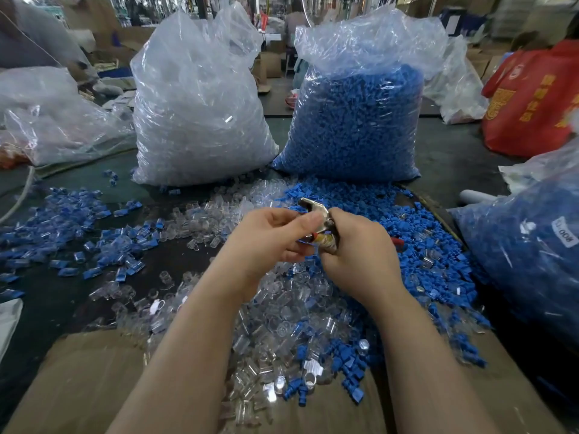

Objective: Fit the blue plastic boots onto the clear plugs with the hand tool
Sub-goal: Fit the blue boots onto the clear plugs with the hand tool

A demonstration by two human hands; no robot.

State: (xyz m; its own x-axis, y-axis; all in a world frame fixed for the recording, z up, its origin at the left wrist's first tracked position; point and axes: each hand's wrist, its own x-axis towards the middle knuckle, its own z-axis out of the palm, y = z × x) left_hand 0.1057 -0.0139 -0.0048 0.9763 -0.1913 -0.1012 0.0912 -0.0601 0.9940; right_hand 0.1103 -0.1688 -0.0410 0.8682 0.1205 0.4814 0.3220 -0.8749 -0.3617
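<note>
Right hand [357, 261]: closed around the metal hand tool [318, 219].
Left hand [269, 242]: pinching something small at the tool, contents hidden.
Parts: loose blue plastic boots [416, 233] and clear plastic plugs [282, 311] heaped on the tabletop [56, 302].
Risk: a skewed boot could jam or slip out.

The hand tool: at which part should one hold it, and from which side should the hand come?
Probably by its handles, from the near, lower side. The hand tool points its metal head up and away from the person, and the right hand already wraps the lower part. That leaves the head free for the left hand, whose fingertips work at it.
</note>
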